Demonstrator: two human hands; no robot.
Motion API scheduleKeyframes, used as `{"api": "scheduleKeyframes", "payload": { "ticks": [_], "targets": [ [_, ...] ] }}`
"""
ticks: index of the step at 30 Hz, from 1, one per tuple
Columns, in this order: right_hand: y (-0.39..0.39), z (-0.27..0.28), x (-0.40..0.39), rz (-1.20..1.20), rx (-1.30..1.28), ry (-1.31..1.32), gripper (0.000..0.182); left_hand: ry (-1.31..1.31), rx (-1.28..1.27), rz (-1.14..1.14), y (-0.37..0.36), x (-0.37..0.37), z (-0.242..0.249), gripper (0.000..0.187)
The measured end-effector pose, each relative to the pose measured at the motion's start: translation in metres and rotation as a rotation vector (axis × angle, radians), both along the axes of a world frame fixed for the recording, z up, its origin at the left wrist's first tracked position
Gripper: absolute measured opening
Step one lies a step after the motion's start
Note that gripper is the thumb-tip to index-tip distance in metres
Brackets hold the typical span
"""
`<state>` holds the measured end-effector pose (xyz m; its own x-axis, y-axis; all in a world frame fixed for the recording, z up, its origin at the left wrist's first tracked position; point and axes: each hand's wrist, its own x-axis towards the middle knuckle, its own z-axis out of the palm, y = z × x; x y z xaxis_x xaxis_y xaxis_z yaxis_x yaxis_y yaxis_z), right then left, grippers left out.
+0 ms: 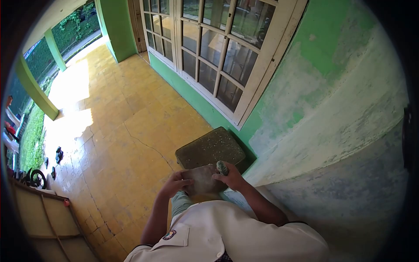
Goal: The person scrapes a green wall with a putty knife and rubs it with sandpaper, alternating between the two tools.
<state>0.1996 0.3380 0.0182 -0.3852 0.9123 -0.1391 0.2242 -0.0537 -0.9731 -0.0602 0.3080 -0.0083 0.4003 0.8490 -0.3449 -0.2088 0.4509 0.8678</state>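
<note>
My left hand (175, 183) grips the left edge of a flat, dull grey-brown rectangular plate (201, 178), its thumb lying over the top face. At the plate's right side, my right hand (231, 178) is closed with its thumb near the plate's edge. A rounded, mottled green-grey handle end (222, 167) sticks up out of that hand. The plate is in front of my belly, and overlaps the near edge of a dark, dusty rectangular block with rounded corners (211, 147). Pale flecks are scattered over the block's top.
A green wall with patchy bare plaster (301, 100) curves along the right, beside white-framed windows (218, 48). Yellow floor tiles (126, 118) stretch ahead. Shoes (59, 155), a wheel (38, 179) and a wooden panel (52, 214) are at left. A person (11, 122) is at the far left.
</note>
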Motion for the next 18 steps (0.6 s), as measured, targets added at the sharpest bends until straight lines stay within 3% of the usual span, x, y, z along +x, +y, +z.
{"api": "scheduleKeyframes", "payload": {
  "ticks": [9, 11, 18],
  "targets": [
    [0.085, -0.004, -0.023, -0.417, 0.278, 0.020, 0.021, 0.018, 0.144, -0.379, 0.184, -0.013, 0.014, 0.028],
    [0.099, 0.004, -0.034, -0.504, 0.126, 0.081, 0.021, -0.053, 0.055, -0.450, 0.215, -0.020, 0.022, 0.025],
    [0.122, -0.002, -0.075, -0.743, 0.028, 0.118, 0.023, 0.061, 0.082, -0.686, 0.287, -0.036, 0.025, 0.024]
  ]
}}
